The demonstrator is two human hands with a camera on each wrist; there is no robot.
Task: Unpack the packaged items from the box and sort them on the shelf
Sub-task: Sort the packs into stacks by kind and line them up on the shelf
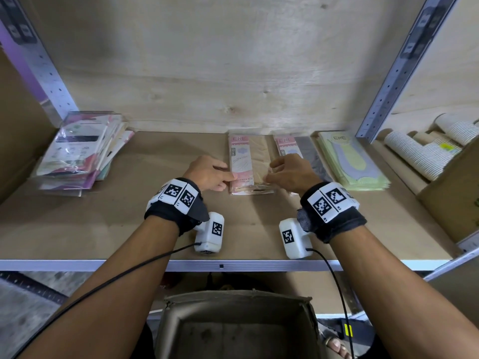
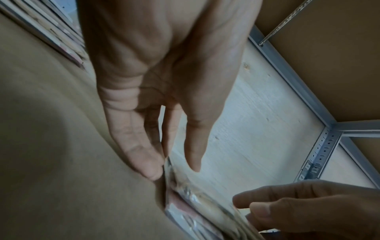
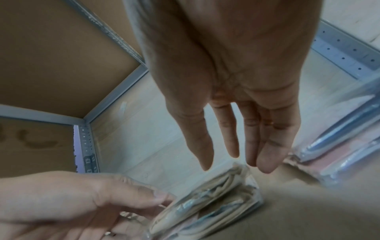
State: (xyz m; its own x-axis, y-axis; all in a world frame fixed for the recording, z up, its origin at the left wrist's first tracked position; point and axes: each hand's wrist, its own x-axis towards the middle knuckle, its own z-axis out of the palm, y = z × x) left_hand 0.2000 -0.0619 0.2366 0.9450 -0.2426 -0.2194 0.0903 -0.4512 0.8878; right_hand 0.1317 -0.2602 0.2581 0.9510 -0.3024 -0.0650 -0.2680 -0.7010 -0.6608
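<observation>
Clear slippery film wraps the beige packet stack (image 1: 248,164), which lies flat at mid-shelf (image 1: 155,229); my left hand (image 1: 207,173) touches its edge at 9 o'clock with near-straight fingers (image 2: 150,172), and my right hand (image 1: 289,172) sits at its 3 o'clock edge, fingers extended, gripping nothing. Risk: squeezing from both sides could make the top packets slide or fan out, since the wrap looks slick. Risk: my right knuckles are just beside the grey packet stack (image 1: 302,154) at 3 o'clock, and a careless nudge could skew it; the box (image 1: 238,330) at 6 o'clock shows no packets.
</observation>
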